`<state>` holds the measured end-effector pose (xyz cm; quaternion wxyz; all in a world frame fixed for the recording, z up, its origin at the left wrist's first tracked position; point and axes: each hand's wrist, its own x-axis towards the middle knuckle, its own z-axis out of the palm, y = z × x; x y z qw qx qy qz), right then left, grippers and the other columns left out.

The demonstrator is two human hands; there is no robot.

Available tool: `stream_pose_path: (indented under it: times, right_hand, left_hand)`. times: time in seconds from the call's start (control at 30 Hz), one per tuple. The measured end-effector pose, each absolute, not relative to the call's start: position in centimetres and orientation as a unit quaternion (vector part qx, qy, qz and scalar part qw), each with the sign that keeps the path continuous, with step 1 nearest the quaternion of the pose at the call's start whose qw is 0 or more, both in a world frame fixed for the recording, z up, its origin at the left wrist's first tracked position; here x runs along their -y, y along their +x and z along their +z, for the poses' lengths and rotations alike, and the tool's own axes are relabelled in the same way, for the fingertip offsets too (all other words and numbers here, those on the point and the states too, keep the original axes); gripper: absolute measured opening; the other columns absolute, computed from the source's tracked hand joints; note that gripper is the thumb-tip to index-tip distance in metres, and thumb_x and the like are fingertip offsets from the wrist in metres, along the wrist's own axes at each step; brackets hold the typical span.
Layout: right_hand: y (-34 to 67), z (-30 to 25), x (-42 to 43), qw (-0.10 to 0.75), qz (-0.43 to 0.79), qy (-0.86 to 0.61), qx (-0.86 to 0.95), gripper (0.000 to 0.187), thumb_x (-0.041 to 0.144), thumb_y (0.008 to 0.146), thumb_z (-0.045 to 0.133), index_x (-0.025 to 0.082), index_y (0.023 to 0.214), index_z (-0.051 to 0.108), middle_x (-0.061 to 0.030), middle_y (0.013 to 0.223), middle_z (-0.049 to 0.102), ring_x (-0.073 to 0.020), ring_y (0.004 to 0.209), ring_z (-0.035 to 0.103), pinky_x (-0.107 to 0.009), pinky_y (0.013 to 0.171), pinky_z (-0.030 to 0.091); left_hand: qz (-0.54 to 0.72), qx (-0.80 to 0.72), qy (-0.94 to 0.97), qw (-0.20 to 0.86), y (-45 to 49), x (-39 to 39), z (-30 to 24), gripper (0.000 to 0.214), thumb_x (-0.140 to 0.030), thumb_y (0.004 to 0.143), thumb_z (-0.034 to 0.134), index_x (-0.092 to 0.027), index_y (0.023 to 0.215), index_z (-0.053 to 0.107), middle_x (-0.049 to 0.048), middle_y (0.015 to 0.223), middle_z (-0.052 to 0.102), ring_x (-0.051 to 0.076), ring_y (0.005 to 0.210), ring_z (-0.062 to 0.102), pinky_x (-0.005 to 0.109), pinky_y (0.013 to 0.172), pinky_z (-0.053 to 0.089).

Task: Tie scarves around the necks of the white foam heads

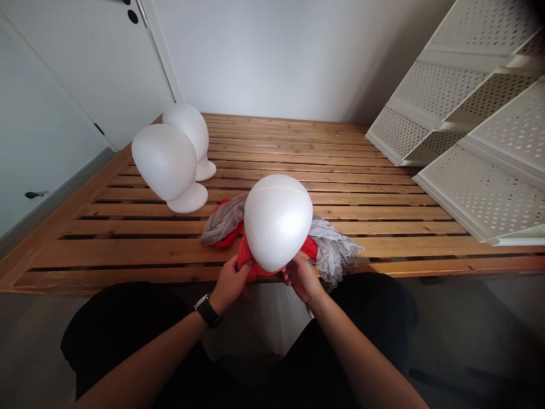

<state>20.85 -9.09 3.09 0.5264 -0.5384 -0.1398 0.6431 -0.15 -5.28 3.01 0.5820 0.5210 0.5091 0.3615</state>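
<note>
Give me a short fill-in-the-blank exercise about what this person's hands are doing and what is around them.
The left hand and right hand both touch a ____ scarf under a white foam head.

A black watch sits on the ____ wrist.

Behind them, ____ more foam heads stand on a wooden slatted table.

Missing words: red; left; two.
</note>
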Motion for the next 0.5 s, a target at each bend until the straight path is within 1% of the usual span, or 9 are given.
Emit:
stream_pose_path:
  times: [0.1,0.2,0.27,0.33,0.43,0.5]
  right_hand:
    - [18.3,3.3,10.5,0.469,0.698,-0.522,0.142,0.043,0.056,0.072,0.077,0.021,0.066,0.053,0.002,0.052,0.052,-0.0067,0.037,0.031,-0.024,0.039,0.013]
    - [16.8,3.4,11.1,0.467,0.704,-0.519,0.13,0.041,0.049,0.071,0.081,0.023,0.068,0.049,0.0067,0.048,0.043,-0.0053,0.039,0.023,-0.024,0.041,0.009]
    - [16.9,3.2,11.0,0.499,0.68,-0.524,0.118,0.04,0.04,0.067,0.082,0.023,0.067,0.045,0.0091,0.048,0.039,-0.0045,0.041,0.021,-0.024,0.042,0.009]
    - [17.7,3.1,10.6,0.531,0.653,-0.529,0.108,0.038,0.034,0.063,0.08,0.024,0.067,0.043,0.0097,0.049,0.039,-0.0043,0.041,0.023,-0.023,0.041,0.011]
    - [19.5,3.0,10.2,0.559,0.632,-0.529,0.096,0.037,0.031,0.061,0.076,0.024,0.065,0.04,0.0095,0.05,0.039,-0.0049,0.041,0.026,-0.023,0.041,0.014]
    - [20.6,3.3,10.0,0.568,0.625,-0.528,0.088,0.038,0.031,0.06,0.073,0.025,0.064,0.035,0.0103,0.049,0.035,-0.0051,0.041,0.025,-0.023,0.041,0.015]
  left_hand:
    - [0.341,-0.497,0.528,0.598,0.6,5.9,2.9,0.037,-0.053,0.084,0.072,-0.017,0.085,0.065,0.0005,0.076,0.063,0.015,0.071,0.056,0.025,0.065,0.047]
    - [0.337,-0.493,0.541,0.592,0.7,6.0,3.0,0.037,-0.053,0.085,0.073,-0.016,0.086,0.064,0.0008,0.079,0.062,0.015,0.073,0.055,0.024,0.066,0.047]
    - [0.347,-0.504,0.534,0.583,0.4,5.8,3.0,0.037,-0.052,0.085,0.072,-0.016,0.088,0.066,0.0016,0.08,0.063,0.016,0.074,0.056,0.024,0.066,0.047]
    - [0.354,-0.516,0.529,0.573,0.0,5.4,3.2,0.036,-0.051,0.086,0.071,-0.015,0.088,0.067,0.0019,0.079,0.063,0.016,0.073,0.056,0.025,0.065,0.047]
    - [0.358,-0.515,0.537,0.564,-0.6,4.7,3.7,0.036,-0.05,0.087,0.069,-0.015,0.09,0.072,0.0026,0.081,0.066,0.016,0.074,0.057,0.024,0.065,0.046]
    - [0.367,-0.517,0.534,0.56,-0.9,4.3,4.2,0.037,-0.05,0.086,0.069,-0.015,0.095,0.074,0.0031,0.084,0.069,0.016,0.074,0.057,0.024,0.065,0.047]
